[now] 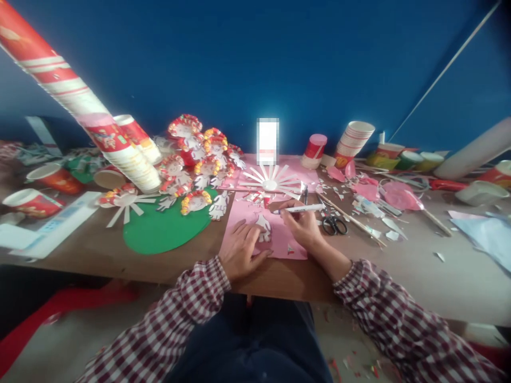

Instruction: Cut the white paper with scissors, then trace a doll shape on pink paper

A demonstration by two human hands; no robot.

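Note:
In the head view my right hand (302, 227) is closed around a white marker pen (309, 208), its tip pointing left above the pink paper (291, 250). My left hand (240, 249) lies with fingers stretched out on that paper, touching or close beside a small white paper cutout figure (263, 229) with dark outlines. Just beyond both hands lies a cup cut into a fan of white strips (270, 185). Black-handled scissors (334, 225) rest to the right of my right hand, near a thin wooden stick (351, 219).
Green sheets (159, 232) and several cutout figures with red and yellow curly trim (195, 202) lie to the left. A tall leaning stack of paper cups (120, 141) stands behind them. Pink scraps (401, 196), a cup stack (353, 141) and a blue sheet (485, 239) are at right.

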